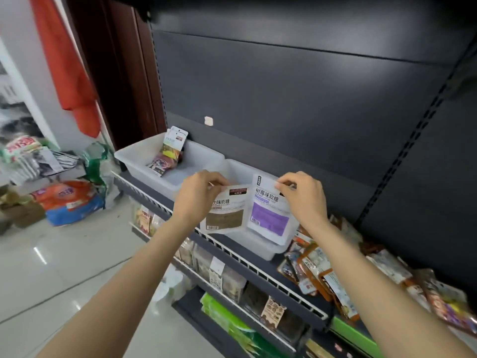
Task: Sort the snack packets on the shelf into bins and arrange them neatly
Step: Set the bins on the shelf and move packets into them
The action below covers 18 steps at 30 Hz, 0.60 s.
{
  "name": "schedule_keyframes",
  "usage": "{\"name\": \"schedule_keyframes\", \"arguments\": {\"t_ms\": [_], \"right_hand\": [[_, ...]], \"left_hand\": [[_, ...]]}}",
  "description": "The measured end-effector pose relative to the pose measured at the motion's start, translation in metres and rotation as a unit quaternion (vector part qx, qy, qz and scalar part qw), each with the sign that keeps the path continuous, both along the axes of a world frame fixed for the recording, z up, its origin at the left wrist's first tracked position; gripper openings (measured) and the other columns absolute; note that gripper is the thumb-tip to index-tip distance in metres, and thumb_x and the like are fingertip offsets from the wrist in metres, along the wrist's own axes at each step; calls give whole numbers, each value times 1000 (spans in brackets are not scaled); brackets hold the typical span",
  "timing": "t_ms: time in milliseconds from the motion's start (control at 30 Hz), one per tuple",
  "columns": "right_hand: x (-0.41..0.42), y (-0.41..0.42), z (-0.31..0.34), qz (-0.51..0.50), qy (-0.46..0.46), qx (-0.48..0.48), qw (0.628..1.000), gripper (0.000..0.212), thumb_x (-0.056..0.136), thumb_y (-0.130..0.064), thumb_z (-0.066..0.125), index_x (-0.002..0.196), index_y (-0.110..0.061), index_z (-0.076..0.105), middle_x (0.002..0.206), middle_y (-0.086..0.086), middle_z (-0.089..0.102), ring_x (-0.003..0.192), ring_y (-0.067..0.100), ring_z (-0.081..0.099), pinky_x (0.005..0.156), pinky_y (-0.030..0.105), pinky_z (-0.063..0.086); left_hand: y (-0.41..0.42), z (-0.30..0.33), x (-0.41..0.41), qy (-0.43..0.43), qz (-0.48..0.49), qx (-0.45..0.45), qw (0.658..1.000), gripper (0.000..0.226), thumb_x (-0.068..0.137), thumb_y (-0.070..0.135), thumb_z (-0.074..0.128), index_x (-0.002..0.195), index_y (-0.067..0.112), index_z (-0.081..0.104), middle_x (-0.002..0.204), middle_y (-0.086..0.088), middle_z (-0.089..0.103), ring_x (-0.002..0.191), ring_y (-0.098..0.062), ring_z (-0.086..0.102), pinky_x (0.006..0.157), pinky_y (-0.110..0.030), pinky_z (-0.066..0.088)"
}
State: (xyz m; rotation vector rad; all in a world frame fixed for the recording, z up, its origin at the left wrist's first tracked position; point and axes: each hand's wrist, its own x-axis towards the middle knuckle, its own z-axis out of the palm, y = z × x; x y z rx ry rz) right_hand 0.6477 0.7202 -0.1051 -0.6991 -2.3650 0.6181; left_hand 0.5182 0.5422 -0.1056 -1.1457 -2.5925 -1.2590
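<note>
My left hand (197, 195) pinches the top of a white packet with a brown panel (225, 211). My right hand (305, 197) pinches the top of a white packet with a purple panel (269, 210). Both packets hang upright, side by side, over the middle white bin (260, 245) on the dark shelf. The left white bin (144, 153) holds a few colourful packets (167, 156) leaning against its back wall. A loose pile of orange and mixed snack packets (317, 270) lies on the shelf to the right of the bins.
A white wire rail (258, 272) runs along the shelf's front edge. Lower shelves hold dark and green packets (232, 319). Sacks and boxes (69, 200) sit on the tiled floor at left. A dark back panel rises behind the bins.
</note>
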Motion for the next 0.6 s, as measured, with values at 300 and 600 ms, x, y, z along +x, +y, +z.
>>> {"name": "schedule_keyframes", "arguments": {"t_ms": [300, 600], "right_hand": [[-195, -24, 3, 77, 24, -59, 995, 7, 85, -21, 67, 79, -21, 71, 84, -2, 66, 78, 15, 61, 71, 31, 47], [-352, -45, 13, 104, 15, -46, 993, 14, 86, -21, 65, 74, -26, 64, 84, -3, 66, 78, 17, 61, 72, 33, 49]], "left_hand": [[-37, 10, -168, -36, 37, 3, 999, 21, 86, 8, 64, 80, 26, 71, 87, 9, 68, 87, -14, 63, 79, -30, 49], [-56, 23, -306, -12, 107, 62, 992, 26, 87, 7, 60, 78, 30, 70, 88, 4, 66, 81, -13, 59, 72, -27, 48]]}}
